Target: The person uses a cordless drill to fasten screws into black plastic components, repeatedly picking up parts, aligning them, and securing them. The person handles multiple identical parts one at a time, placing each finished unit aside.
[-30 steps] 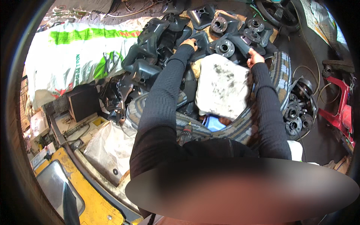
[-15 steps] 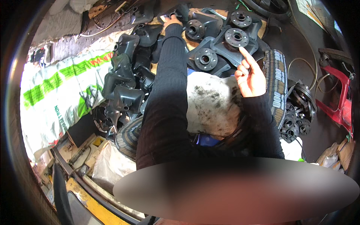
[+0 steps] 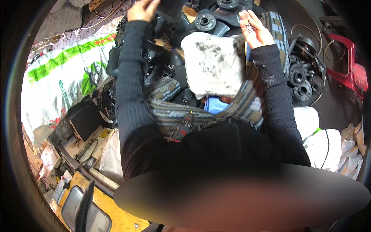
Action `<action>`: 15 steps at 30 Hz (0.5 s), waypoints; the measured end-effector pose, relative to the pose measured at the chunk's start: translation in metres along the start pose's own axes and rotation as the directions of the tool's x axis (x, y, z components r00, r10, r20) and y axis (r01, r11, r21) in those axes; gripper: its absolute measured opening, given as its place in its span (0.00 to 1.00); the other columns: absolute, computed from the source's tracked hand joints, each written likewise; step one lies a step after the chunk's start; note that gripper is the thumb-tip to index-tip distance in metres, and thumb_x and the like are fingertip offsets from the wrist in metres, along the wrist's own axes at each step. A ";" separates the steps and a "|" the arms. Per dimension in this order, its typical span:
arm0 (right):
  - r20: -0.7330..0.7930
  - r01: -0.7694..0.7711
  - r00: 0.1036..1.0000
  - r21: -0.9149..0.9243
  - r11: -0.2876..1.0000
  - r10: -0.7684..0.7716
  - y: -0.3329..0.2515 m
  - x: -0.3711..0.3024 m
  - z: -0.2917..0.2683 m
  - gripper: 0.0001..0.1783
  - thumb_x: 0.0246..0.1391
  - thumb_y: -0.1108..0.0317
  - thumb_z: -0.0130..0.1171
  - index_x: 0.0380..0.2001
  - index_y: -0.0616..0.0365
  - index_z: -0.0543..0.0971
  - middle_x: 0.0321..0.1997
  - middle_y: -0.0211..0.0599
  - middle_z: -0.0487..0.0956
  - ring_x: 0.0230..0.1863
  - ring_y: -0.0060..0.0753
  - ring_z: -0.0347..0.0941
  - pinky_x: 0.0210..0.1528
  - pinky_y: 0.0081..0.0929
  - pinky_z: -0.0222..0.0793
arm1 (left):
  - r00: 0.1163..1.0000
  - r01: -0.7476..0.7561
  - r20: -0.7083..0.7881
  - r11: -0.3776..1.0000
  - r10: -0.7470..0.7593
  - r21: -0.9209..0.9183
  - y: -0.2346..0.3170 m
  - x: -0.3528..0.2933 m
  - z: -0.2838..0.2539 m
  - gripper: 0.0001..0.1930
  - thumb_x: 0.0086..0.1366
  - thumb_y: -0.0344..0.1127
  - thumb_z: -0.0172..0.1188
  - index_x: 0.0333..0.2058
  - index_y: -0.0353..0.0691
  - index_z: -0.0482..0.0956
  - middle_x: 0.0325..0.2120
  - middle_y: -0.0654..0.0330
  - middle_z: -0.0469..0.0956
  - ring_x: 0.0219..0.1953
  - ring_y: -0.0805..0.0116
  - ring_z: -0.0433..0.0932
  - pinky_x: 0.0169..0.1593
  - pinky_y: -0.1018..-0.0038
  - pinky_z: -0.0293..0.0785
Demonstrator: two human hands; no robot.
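At the far left of the frame lies a white sack (image 3: 58, 83) with green bands, above a black panel (image 3: 84, 120). A yellow body (image 3: 121, 216) with a grey inset plate (image 3: 96, 217) fills the lower left.

At the top edge, left of centre, the left hand (image 3: 142, 11) reaches up beside a dark part (image 3: 170, 9). The hand is cut by the frame edge, so whether its fingers are clamped on that part I cannot tell. Below it, black moulded pieces (image 3: 158, 71) lie heaped around the sleeve.

Near the centre, a dark tool (image 3: 182, 129) with a red patch and a yellow tip rests against striped fabric (image 3: 251, 106). A round hub (image 3: 205, 22) with a ring of holes sits at upper centre, just above a stained white bundle (image 3: 212, 63); a blue object (image 3: 216, 105) shows below the bundle.

At upper right of centre, the right hand (image 3: 256, 33) lies palm up, fingers outstretched, with small shiny metal pieces (image 3: 250, 28) resting across it.

Farther right are piled dark hubs (image 3: 299, 73), white bags (image 3: 324, 145) lower down, and a red frame (image 3: 354, 71).
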State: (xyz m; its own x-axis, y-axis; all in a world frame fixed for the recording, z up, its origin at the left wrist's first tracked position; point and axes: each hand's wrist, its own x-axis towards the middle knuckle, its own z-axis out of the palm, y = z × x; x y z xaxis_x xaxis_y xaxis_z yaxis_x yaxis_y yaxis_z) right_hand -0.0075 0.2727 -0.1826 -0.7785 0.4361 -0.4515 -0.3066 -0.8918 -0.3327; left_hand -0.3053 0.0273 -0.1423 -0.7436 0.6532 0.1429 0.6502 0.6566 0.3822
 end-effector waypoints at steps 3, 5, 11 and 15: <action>0.201 0.167 0.974 -0.317 0.933 -0.106 -0.004 -0.058 -0.009 0.19 0.57 0.76 0.49 0.53 0.66 0.66 0.47 0.42 0.73 0.48 0.34 0.71 0.50 0.24 0.70 | 0.962 -0.264 0.014 0.938 0.274 -0.226 0.073 -0.098 -0.023 0.14 0.56 0.44 0.65 0.35 0.42 0.81 0.24 0.59 0.78 0.25 0.71 0.76 0.30 0.74 0.72; 0.321 0.265 0.943 -0.580 0.770 -0.083 -0.010 -0.093 -0.015 0.18 0.58 0.74 0.49 0.52 0.68 0.67 0.40 0.36 0.74 0.37 0.24 0.71 0.42 0.17 0.69 | 0.924 -0.340 0.135 0.931 0.357 -0.131 0.119 -0.156 -0.013 0.12 0.56 0.44 0.64 0.32 0.43 0.80 0.24 0.55 0.76 0.27 0.59 0.77 0.32 0.68 0.73; 0.012 0.092 0.996 -0.242 0.966 -0.092 -0.082 -0.152 -0.052 0.13 0.59 0.74 0.48 0.46 0.62 0.76 0.23 0.20 0.67 0.15 0.11 0.48 0.14 0.10 0.45 | 0.829 -0.296 0.500 0.955 0.250 0.014 0.182 -0.245 0.033 0.13 0.57 0.48 0.58 0.36 0.48 0.77 0.29 0.54 0.74 0.30 0.53 0.78 0.33 0.60 0.74; -0.147 0.373 0.630 -0.804 0.463 -0.763 -0.168 -0.144 -0.094 0.11 0.53 0.67 0.57 0.37 0.59 0.82 0.29 0.28 0.79 0.25 0.16 0.69 0.25 0.16 0.64 | 0.883 -0.249 0.373 0.958 0.284 -0.141 0.180 -0.251 0.029 0.20 0.56 0.46 0.62 0.46 0.48 0.74 0.33 0.57 0.78 0.31 0.61 0.79 0.34 0.69 0.75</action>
State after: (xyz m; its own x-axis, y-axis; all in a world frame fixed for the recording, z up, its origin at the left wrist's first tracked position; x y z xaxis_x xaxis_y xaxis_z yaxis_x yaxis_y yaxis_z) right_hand 0.2073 0.3712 -0.1393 -0.1757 0.9726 -0.1525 0.0082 -0.1535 -0.9881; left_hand 0.0026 -0.0080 -0.1357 -0.4139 0.9042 -0.1053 0.7861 0.4134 0.4596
